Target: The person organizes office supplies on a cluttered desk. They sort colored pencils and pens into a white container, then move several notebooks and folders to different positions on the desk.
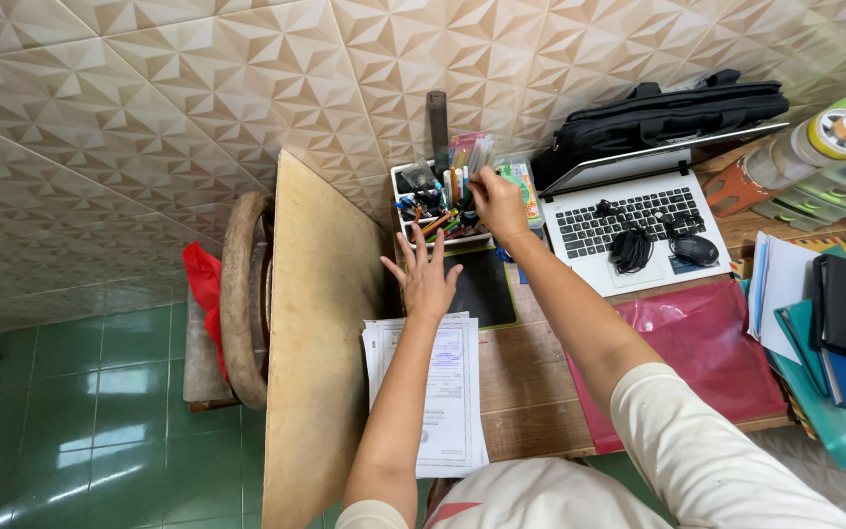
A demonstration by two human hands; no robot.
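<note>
Right hand [497, 201] is in the pen holder [443, 201] at the counter's [531, 382] far edge, grip pinched narrow on a pen top. Left hand [425, 274] hovers splayed, holding nothing, above the paper stack [433, 392]. Best to lift straight up, steady, so neighbouring pens don't snag or spill.

My only view comes from the head-worn camera, looking steeply down and forward over a cluttered wooden desk [531, 382] toward the tiled wall [247, 88], close enough that both forearms fill the lower frame; green floor [100, 411] lies left.
</note>
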